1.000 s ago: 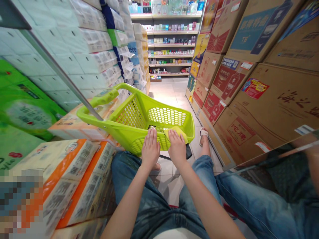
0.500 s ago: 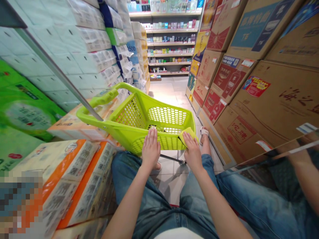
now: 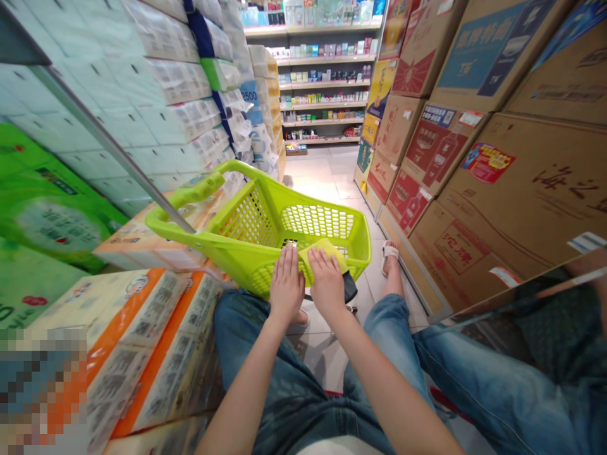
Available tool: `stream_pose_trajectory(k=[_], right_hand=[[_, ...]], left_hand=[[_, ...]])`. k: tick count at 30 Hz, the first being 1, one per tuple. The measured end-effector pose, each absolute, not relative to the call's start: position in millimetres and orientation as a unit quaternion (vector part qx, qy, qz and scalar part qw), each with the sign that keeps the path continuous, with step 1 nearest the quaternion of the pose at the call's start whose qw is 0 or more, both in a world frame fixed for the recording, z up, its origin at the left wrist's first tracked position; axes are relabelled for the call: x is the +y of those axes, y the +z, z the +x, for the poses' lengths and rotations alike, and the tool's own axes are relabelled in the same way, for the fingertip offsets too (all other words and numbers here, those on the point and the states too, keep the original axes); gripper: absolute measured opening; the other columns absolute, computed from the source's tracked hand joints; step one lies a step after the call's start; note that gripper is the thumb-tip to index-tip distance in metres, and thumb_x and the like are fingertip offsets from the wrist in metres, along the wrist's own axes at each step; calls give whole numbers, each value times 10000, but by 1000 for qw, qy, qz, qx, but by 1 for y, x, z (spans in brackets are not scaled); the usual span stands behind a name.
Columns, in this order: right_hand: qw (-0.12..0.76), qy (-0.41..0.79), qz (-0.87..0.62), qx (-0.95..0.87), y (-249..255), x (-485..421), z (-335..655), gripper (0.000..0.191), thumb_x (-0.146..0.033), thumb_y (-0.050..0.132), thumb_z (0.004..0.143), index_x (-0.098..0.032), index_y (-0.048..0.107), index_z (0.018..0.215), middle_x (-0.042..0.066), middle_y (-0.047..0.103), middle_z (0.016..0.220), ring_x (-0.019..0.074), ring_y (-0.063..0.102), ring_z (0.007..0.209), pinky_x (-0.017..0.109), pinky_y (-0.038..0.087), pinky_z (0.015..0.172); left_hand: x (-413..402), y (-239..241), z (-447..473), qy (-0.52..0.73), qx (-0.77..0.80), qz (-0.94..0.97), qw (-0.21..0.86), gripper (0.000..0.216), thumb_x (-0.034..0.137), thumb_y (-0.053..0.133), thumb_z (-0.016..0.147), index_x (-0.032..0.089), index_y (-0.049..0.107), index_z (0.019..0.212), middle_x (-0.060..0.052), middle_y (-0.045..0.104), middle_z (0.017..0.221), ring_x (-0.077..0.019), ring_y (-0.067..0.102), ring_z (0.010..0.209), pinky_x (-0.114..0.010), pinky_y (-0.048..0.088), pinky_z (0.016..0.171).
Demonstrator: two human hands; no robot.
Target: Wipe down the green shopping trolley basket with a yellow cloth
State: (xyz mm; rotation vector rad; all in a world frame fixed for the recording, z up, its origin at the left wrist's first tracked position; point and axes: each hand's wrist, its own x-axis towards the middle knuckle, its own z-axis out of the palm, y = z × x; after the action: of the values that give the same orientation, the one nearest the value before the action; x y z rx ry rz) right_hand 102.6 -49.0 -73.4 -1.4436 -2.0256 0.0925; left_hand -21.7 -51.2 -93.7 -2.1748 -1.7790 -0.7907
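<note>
Pressing down at the centre of the frame, your right hand (image 3: 327, 285) lies flat on a yellow cloth (image 3: 322, 251), which is spread over the near rim of the green basket (image 3: 246, 218). Your fingers are stretched out and close together on the cloth. The thumb is hidden, so you cannot tell whether it pinches the fabric.

Your left hand (image 3: 286, 285) rests just beside the right one, touching the basket's near wall. It is palm down, fingers straight and together, and holds nothing.

The basket sits tilted in the middle of the frame, its handle (image 3: 199, 188) pointing left over orange tissue packs (image 3: 142, 328). Cardboard boxes (image 3: 512, 189) fill the right of the frame and white tissue packs (image 3: 165, 82) the upper left. Stocked shelves (image 3: 322, 82) stand at the top centre. Your jeans (image 3: 294, 379) fill the bottom, with a sandalled foot (image 3: 389, 251) just right of the basket.
</note>
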Motion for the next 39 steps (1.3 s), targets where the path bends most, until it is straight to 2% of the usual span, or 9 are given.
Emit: stream_pose_trajectory(k=[3, 7, 10, 16, 24, 28, 33, 39], right_hand=[[308, 46, -528, -790, -67, -46, 93, 628, 1, 400, 803, -121, 472, 1414, 89, 471, 1489, 222, 388, 1402, 430, 262, 1183], [313, 42, -519, -794, -75, -46, 121, 696, 37, 390, 755, -140, 460, 1424, 67, 479, 1486, 194, 388, 1405, 410, 260, 1188], [331, 40, -548, -768, -84, -46, 161, 716, 42, 382, 729, -156, 481, 1410, 59, 511, 1460, 200, 420, 1384, 424, 270, 1182], [381, 41, -582, -718, -101, -37, 233, 634, 17, 395, 703, -179, 614, 1265, 88, 638, 1314, 225, 533, 1285, 485, 344, 1125], [430, 16, -522, -736, -114, -51, 240, 559, -8, 408, 728, -173, 641, 1209, 103, 681, 1225, 240, 587, 1207, 494, 406, 1077], [463, 2, -502, -730, -118, -74, 236, 535, -26, 408, 767, -189, 618, 1231, 100, 674, 1227, 238, 596, 1191, 491, 419, 1061], [460, -20, -500, -733, -119, -106, 228, 511, -46, 389, 829, -202, 569, 1281, 99, 667, 1230, 235, 582, 1203, 479, 404, 1054], [448, -24, -506, -737, -124, -129, 212, 582, -41, 369, 817, -210, 486, 1362, 93, 631, 1289, 234, 529, 1268, 489, 359, 1079]], left_hand=[[-52, -93, -22, -258, -611, -740, 115, 589, 205, 329, 957, 131, 217, 1530, -107, 282, 1595, -225, 184, 1496, -438, 256, 1192], [-53, -92, -20, -258, -611, -739, 120, 606, 203, 321, 959, 142, 174, 1544, -92, 279, 1597, -218, 188, 1495, -452, 211, 1207], [-53, -92, -19, -261, -613, -737, 116, 608, 206, 319, 963, 144, 163, 1548, -94, 272, 1599, -219, 192, 1494, -456, 190, 1212], [-53, -93, -17, -271, -614, -733, 106, 619, 210, 334, 965, 133, 146, 1550, -99, 266, 1600, -221, 182, 1497, -456, 180, 1215], [-63, -96, -21, -283, -609, -733, 108, 619, 224, 324, 971, 161, 130, 1556, -100, 284, 1594, -233, 193, 1494, -478, 185, 1212], [-70, -97, -22, -290, -606, -733, 109, 606, 252, 313, 985, 155, 132, 1555, -113, 290, 1590, -239, 185, 1495, -484, 189, 1209], [-73, -99, -25, -301, -607, -729, 104, 589, 277, 305, 995, 154, 151, 1550, -122, 299, 1586, -235, 173, 1498, -484, 192, 1206], [-64, -99, -35, -295, -599, -738, 101, 572, 306, 285, 1008, 162, 157, 1547, -113, 294, 1590, -211, 178, 1498, -476, 173, 1209]])
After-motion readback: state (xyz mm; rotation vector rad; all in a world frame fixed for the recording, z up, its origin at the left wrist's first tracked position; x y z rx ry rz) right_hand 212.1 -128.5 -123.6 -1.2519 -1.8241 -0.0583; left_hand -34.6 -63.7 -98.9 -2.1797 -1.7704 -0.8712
